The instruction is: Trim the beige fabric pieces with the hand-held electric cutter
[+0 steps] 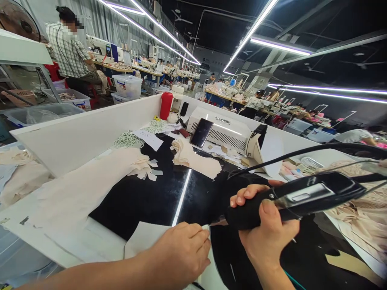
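Your right hand (266, 225) is wrapped firmly around the black tool (250, 209), which lies nearer to you than the phone (202, 133) and to its right. The tool's narrow metal tip points left, just beside the fingertips of your left hand (186, 251); contact between the tip and any material cannot be confirmed. Your left hand is closed, fingers curled together on the edge of the white sheet (145, 239), well on your side of the phone.

The phone is tilted against the vented white unit (232, 133). A stack of cream pieces (196, 161) rests on the desk (142, 201) just on your side of the phone. Left of the phone are a printed paper (148, 139) and, past it, a tangle of green cord (128, 139). A larger spread of cream cloth (90, 181) is farther left and closer to you. Beyond the phone and to its left stand a red cup (166, 105) and a jar (177, 98). Well to the right of the phone, you have a heap of beige fabric (359, 209); a tan scrap (347, 264) lies on your side of it. A co-worker (69, 52) in a checked shirt sits far behind the phone, to its left.
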### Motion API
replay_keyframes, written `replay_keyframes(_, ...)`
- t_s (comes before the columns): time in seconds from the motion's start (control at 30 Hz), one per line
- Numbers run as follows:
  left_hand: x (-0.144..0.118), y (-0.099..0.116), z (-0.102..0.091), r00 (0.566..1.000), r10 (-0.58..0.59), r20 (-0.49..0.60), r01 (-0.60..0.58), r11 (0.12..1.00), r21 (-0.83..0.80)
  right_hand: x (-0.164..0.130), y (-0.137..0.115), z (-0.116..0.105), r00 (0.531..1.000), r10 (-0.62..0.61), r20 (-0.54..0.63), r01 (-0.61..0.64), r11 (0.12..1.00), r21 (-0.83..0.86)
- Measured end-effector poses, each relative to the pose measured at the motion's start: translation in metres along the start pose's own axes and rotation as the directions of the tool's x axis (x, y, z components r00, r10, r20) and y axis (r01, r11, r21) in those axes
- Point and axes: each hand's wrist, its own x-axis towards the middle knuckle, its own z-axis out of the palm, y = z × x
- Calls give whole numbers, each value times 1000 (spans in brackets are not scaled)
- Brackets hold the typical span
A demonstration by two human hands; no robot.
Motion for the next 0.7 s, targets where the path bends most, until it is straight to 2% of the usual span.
replay_keyframes(0.13,0,0,-1,1000,6,-2,-6,1000,17,2,-2,0,1000,-10,-15,10,1000,2)
replay_keyframes(0.33,0,0,2,998,17,-61,-14,999,43,-1,-1,-1,1000,6,3,-6,1000,-2)
replay_keyframes(0.43,-2,0,3,998,21,-53,-19,999,32,-2,0,1,1000,-3,6,3,1000,-17)
replay_keyframes(0.6,-3,-2,1,1000,19,21,-19,1000,15,-2,0,6,999,-6,-31,4,999,-55)
replay_keyframes(0.7,-4,-3,0,1000,22,-1,-22,1000,12,-2,1,7,999,-16,-33,15,999,-30)
